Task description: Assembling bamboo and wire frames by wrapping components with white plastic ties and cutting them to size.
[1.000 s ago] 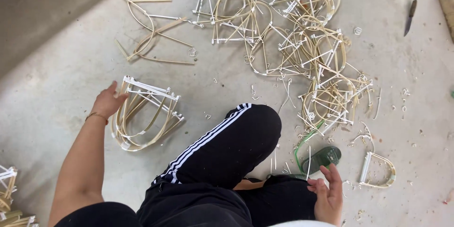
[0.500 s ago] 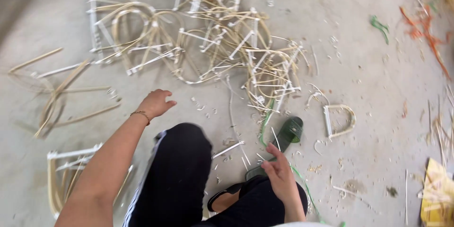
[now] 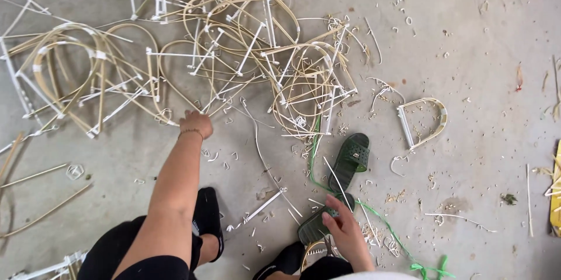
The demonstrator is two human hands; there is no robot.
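The left hand (image 3: 196, 123) closes its grip on a curved pale bamboo strip frame (image 3: 175, 117) at the near edge of the tangled heap of bamboo arches (image 3: 245, 52). Better to pull slowly, lest neighbours snag. Nearer than the heap, the right hand (image 3: 345, 230) rests spread on a dark green slipper (image 3: 318, 224).

The left arm is stretched far forward, elbow nearly straight, a thin band worn at the wrist. The left hand (image 3: 196, 123) is curled, knuckles up, fingers tucked under. The right hand (image 3: 345, 228) is kept low and close, fingers bent downward, forearm barely seen.
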